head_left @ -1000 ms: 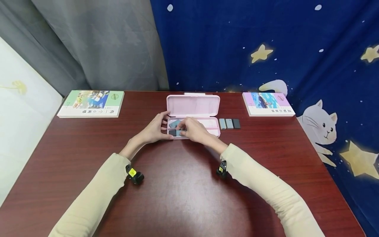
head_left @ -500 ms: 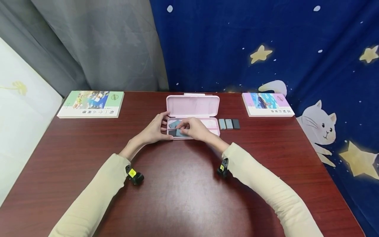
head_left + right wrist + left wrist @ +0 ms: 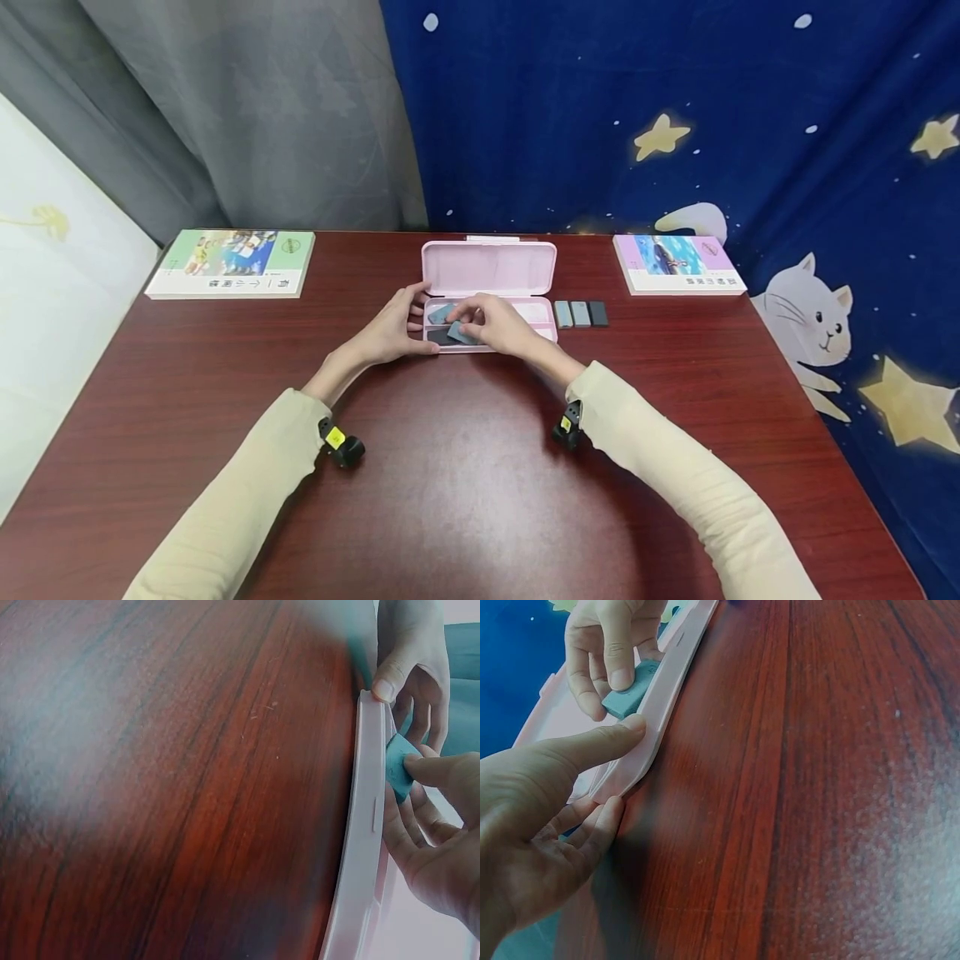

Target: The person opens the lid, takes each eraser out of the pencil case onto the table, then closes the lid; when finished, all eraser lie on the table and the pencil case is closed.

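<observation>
A pink pencil case (image 3: 489, 268) lies open on the table, its lid tipped back. My left hand (image 3: 390, 329) holds its left end, with the thumb (image 3: 622, 739) on the front rim and the fingers around the corner. My right hand (image 3: 495, 325) pinches a blue-grey eraser (image 3: 630, 696) between thumb and fingers, tilted over the front compartment. In the right wrist view this eraser (image 3: 399, 769) shows beside the case wall. A dark eraser (image 3: 439, 337) lies in the front left compartment, and another blue-grey piece (image 3: 441, 313) lies in the back one.
Right of the case, three small blocks (image 3: 581, 314), two grey and one dark, stand in a row on the brown table (image 3: 480, 467). A green-covered book (image 3: 228, 262) lies at the back left, a purple-covered book (image 3: 678, 264) at the back right. Curtains hang behind.
My right hand has drawn slightly right and tilted the blue-grey eraser up, showing more of the dark eraser. The left hand has stayed on the case.
</observation>
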Tool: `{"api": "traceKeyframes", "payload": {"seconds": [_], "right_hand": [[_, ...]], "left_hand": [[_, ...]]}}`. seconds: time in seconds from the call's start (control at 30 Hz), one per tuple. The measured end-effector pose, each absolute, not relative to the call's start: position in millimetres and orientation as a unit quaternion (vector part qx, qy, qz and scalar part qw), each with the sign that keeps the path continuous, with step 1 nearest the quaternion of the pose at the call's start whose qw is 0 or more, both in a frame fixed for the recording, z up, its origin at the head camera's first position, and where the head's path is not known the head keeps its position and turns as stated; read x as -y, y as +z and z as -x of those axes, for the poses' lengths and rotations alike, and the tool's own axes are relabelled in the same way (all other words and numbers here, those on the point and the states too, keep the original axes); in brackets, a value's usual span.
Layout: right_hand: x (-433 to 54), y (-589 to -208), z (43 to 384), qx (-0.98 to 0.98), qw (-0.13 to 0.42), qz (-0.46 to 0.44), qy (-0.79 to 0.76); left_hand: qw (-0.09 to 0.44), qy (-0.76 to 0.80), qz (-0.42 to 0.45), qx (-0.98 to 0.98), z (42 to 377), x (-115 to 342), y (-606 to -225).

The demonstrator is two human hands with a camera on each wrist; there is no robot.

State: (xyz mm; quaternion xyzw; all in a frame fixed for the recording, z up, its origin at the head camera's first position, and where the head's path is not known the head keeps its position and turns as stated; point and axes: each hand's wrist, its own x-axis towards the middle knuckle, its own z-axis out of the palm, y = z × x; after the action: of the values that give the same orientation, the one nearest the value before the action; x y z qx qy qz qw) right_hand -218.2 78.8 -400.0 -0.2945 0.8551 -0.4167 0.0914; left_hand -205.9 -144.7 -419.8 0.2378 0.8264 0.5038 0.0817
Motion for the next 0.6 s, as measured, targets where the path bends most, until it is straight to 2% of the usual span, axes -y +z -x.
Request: {"api": "traceKeyframes", "payload": {"seconds": [0.27,0.37,0.6], "right_hand": [[-82.0,-396.3,217.8,-0.842,0.115,0.265,-0.455],[-83.6,-395.4,216.9,-0.839,0.127,0.239,-0.472],[-88.6,-391.5,216.8,-0.847,0.118,0.200,-0.478]], "left_hand": [[0.077,0.505,-0.238,-0.826,204.9,143.5,-418.8],[0.081,0.509,-0.236,-0.824,197.0,140.3,-404.7],[0.077,0.504,-0.235,-0.828,205.5,143.9,-419.7]]}}
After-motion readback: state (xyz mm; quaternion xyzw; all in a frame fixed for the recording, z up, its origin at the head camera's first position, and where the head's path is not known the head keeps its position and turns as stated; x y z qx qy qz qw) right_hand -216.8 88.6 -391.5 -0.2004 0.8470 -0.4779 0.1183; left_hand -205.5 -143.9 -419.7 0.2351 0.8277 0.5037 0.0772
